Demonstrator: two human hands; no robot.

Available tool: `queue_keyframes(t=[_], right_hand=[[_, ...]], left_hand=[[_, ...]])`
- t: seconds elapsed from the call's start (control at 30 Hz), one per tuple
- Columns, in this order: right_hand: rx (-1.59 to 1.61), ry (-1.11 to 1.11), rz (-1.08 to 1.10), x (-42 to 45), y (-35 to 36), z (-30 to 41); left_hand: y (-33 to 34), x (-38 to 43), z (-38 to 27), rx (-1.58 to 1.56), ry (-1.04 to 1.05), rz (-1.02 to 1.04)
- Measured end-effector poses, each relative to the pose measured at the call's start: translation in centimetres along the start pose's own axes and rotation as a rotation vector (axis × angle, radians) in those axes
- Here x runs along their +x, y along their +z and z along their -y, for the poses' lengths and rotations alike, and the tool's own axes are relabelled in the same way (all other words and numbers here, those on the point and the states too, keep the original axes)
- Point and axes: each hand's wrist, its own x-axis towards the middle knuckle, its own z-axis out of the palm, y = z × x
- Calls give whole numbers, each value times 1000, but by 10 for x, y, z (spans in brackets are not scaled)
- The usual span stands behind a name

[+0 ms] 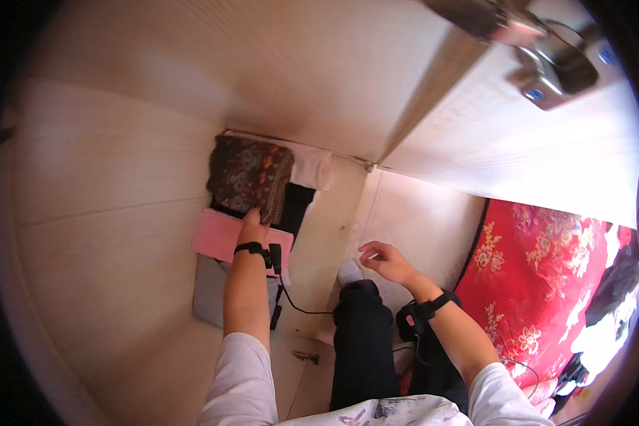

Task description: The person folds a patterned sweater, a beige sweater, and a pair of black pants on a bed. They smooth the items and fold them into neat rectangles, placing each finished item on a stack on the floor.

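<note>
My left hand (pixel 254 223) is at the near edge of a folded dark cloth with a floral pattern (pixel 250 173). It appears to pinch that edge; most of its fingers are hidden. Under and beside this cloth lie a black folded garment (pixel 299 205) and a whitish folded cloth (pixel 311 165). Close to my left wrist is a folded pink cloth (pixel 213 234), with a grey folded garment (pixel 207 293) nearer to me. My right hand (pixel 386 262) hangs in the air above my foot, holding nothing, its fingers loosely curled and apart.
The clothes lie on a shelf board (pixel 325 234) inside a pale wooden cabinet (pixel 112 160). An opened door (pixel 538 144) with a metal hinge (pixel 556 74) stands at the upper right. A red floral fabric (pixel 532 287) lies to the right. Cables run from both wristbands.
</note>
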Motion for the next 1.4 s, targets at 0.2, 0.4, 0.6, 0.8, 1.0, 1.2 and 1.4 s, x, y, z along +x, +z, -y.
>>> queue_keyframes(t=[0.2,0.4,0.6,0.8,1.0,1.2,1.4], right_hand=[[-7,-95,-166,-15,-17,8],[-25,-206,-267,-86,-16,78],[-106,-419,-397,-215,-28,164],[37,-456,-678,-375,-58,193],[479,-483,-787,-505,-79,164],[837,-237,-1227,-589,-95,102],[1079,-368,-1274,-620,-112,87]], left_hand=[[45,-29,-23,546,180,-449],[96,-115,-67,492,-48,630],[127,-257,-155,572,106,568],[122,-387,-241,469,-23,661],[94,-460,-267,472,-96,644],[84,-473,-293,497,-81,581],[76,-420,-282,388,85,683]])
